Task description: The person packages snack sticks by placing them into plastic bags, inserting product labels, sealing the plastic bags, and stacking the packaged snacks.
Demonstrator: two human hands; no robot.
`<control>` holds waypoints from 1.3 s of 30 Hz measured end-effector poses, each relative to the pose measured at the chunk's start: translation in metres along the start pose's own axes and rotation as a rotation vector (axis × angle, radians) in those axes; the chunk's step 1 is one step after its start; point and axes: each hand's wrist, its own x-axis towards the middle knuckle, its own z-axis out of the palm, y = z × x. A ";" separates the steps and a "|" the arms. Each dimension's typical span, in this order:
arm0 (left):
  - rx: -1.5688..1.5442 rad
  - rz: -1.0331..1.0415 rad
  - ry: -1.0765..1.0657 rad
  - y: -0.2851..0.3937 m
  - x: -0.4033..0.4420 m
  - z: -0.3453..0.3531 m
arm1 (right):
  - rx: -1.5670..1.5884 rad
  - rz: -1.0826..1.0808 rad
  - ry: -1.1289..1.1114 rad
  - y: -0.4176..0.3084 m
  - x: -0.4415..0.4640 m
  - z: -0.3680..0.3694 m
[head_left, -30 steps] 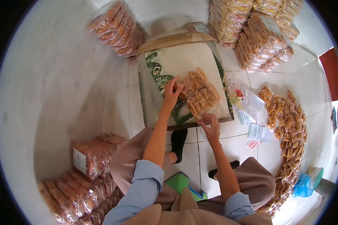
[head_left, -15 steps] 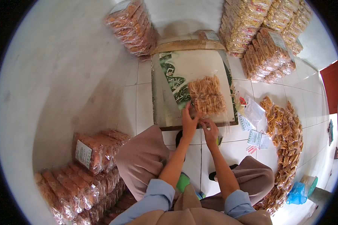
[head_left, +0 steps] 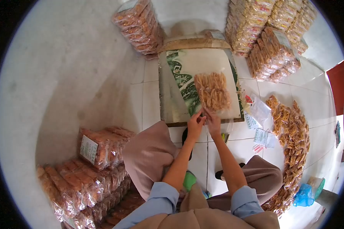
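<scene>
A clear plastic bag of brown snack sticks lies flat on a low board in front of me. My left hand pinches at the bag's near edge, thumb and fingers together. Close beside it, my right hand also has its fingers closed on that loose plastic edge. The two hands' fingertips nearly meet, and the exact bit of plastic between them is too small to make out. The sticks inside lie in two rows.
Printed labels and clear plastic bags lie on the tiles at right, beside a long curved row of packed snacks. Bagged stacks stand at left, far left and far right. A blue plastic bag sits low right.
My left hand has drawn back from the bag's left side to its near edge, beside my right hand. My right hand has shifted slightly forward. The view has shifted slightly.
</scene>
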 end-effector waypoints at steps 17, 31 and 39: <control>-0.067 -0.042 -0.164 -0.006 0.012 -0.009 | -0.213 0.292 0.410 -0.026 0.003 0.022; -0.212 -0.136 -0.181 0.004 0.016 -0.015 | -0.040 0.372 0.326 -0.015 -0.009 -0.002; -0.046 -0.053 -0.325 0.006 0.026 -0.032 | -0.235 0.229 0.476 -0.016 0.009 0.012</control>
